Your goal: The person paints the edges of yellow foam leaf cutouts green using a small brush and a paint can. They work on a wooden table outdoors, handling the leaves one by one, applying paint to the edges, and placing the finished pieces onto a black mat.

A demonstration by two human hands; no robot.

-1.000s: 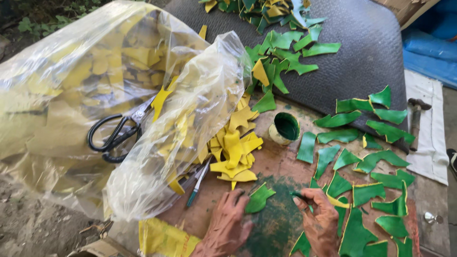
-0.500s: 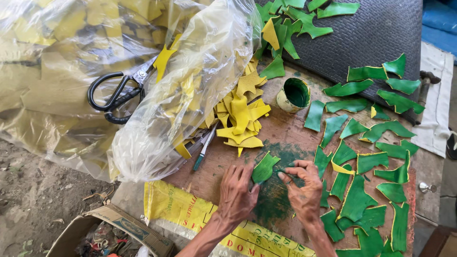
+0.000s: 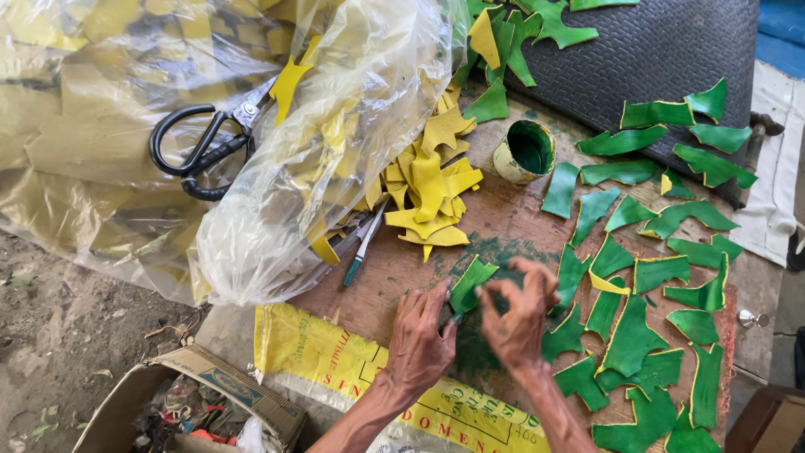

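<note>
We see the left hand [image 3: 419, 335] pinching 1 green piece [image 3: 470, 283] at its lower end, fingers closed on it, over the green-stained patch of the wooden board [image 3: 503, 220]. The right hand [image 3: 517, 317] is just beside it, thumb and forefinger curled close together; we cannot tell if they touch the piece. Yellow pieces [image 3: 429, 193] and a paint cup [image 3: 523, 151] lie above, black scissors [image 3: 204, 144] on the plastic bag [image 3: 277, 168].

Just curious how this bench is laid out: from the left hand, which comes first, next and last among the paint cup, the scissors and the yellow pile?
1. Yellow pile, just above the left hand.
2. Paint cup, up and to the right.
3. Scissors, far upper left, on the plastic bag.
</note>
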